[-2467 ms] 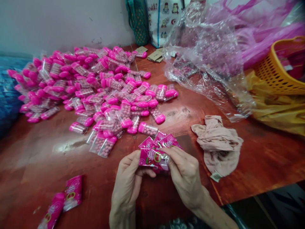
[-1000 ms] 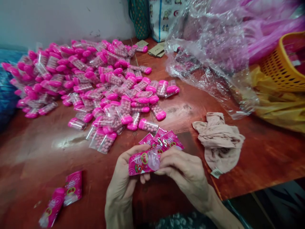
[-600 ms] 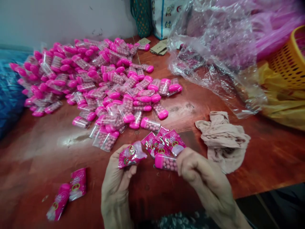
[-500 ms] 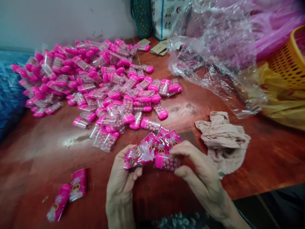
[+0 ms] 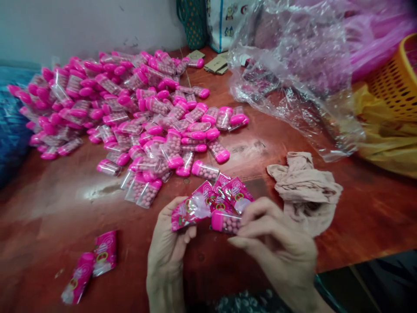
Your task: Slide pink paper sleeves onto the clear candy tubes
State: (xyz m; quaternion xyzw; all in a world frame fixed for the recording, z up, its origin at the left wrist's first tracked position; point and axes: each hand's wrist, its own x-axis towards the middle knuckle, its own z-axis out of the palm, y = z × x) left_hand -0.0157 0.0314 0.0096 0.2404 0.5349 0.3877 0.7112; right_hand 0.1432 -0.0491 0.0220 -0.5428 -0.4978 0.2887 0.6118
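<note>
Where it shows, the bottle (image 5: 226,222) is clear — pink-capped, beads (image 5: 231,224) seemingly pink.

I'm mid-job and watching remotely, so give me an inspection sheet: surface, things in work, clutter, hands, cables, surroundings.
Surface: reddish-brown table, scuffed, with glare patches.
Things in work: pink wrapper; pink-capped bottle of small balls, on its side; loose wrappers just beyond; bottle heap farther back; two pink packets at near left.
Clutter: crumpled cloth, clear plastic, brown cards.
Hands: left hand holds the wrapper; right hand has its fingers at the bottle's clear end, grip uncertain.
Cables: nothing seen.
Surroundings: pale wall, white printed bag, yellow basket.
</note>
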